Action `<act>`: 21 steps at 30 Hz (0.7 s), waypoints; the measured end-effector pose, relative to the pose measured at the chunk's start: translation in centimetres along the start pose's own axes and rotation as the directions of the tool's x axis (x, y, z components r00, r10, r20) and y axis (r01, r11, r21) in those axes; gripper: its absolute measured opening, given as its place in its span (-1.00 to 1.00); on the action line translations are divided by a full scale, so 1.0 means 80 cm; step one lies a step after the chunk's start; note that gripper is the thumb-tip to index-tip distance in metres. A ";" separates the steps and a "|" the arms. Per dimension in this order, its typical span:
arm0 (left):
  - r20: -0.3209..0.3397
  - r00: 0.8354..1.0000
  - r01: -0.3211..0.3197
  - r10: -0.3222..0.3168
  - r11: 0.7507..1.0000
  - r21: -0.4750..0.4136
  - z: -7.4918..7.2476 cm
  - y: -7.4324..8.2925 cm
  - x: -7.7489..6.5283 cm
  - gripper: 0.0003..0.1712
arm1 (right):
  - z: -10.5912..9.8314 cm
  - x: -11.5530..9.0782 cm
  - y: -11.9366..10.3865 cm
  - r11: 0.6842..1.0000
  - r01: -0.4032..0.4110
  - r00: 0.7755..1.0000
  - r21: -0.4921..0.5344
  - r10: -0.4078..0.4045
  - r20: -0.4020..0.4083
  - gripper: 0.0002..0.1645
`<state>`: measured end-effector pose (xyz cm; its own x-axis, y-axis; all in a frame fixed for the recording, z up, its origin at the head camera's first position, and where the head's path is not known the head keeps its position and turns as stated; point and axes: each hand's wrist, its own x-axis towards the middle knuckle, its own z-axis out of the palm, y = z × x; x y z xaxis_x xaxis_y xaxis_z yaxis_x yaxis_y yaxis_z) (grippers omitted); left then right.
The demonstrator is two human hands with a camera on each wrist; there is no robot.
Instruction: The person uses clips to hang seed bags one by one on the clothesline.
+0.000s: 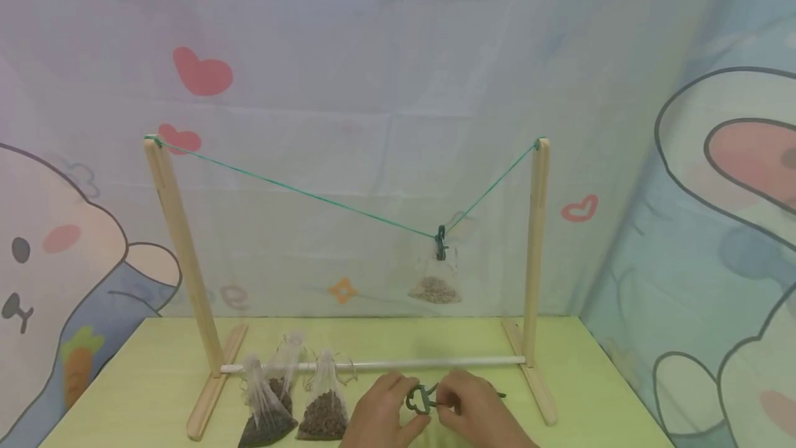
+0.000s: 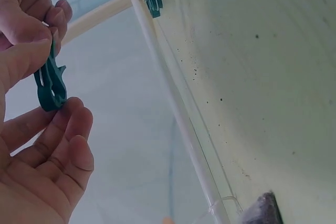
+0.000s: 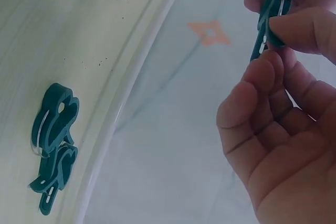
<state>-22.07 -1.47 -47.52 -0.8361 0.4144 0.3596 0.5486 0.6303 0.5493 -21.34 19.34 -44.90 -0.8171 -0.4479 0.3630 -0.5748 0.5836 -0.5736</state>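
A dark green plastic spring clip is held between the two hands above the table's front. My left hand pinches its looped end, and my right hand pinches the opposite end with thumb and fingers. Up close in the left wrist view, the clip shows a slotted, curved body. Two more green clips lie together on the table in the right wrist view. Beyond the hands, another green clip hangs on a green string, with a sheer bag of pale grains below it.
Two wooden posts hold the string, with a white rod joining their feet low over the table. Left of the hands stand several sheer bags, among them a brown-filled bag and a black-filled bag. Printed cloth hangs behind.
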 end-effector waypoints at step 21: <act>0.112 0.989 0.142 -0.093 0.781 -0.609 -0.018 -0.006 0.006 -0.63 | -0.002 -0.002 0.005 0.855 -0.087 0.986 0.511 0.148 -0.081 -0.61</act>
<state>-22.69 -2.52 -46.52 -0.8779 0.4251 0.2201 0.3087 0.1512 0.9391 -21.40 19.77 -45.04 -0.8940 -0.3006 0.3322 -0.3979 0.1922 -0.8970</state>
